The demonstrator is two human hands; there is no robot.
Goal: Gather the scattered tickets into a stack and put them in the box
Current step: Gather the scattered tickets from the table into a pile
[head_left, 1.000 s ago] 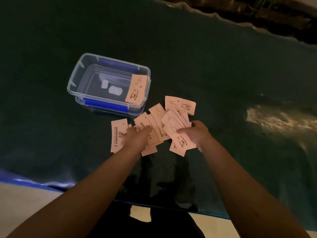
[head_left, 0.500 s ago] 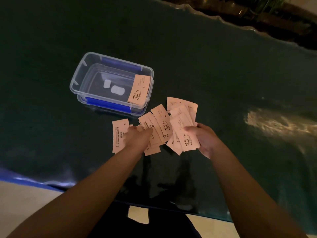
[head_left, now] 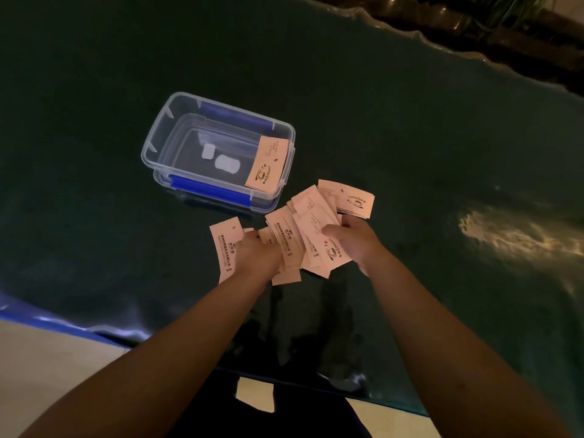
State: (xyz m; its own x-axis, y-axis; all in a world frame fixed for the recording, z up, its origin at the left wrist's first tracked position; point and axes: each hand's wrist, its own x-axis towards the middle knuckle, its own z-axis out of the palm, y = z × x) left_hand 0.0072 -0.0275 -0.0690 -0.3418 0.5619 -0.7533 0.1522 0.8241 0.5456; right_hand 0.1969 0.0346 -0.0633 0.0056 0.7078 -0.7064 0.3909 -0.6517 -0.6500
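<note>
The right hand (head_left: 357, 245) grips a fanned bunch of tickets (head_left: 311, 229) between thumb and fingers, apparently so the loose slips stay together while they are squared into a stack. The left hand (head_left: 256, 254) rests curled on the tickets lying on the dark desk (head_left: 410, 137), probably to pin and draw them in; I cannot tell whether its fingers pinch any. The clear box (head_left: 158, 134) stands open just beyond, one ticket (head_left: 267, 164) leaning inside against its right wall.

both bare forearms reaching forward, left hand (head_left: 256, 253) palm down, right hand (head_left: 357, 240) fingers (head_left: 331, 229) curled inward
</note>
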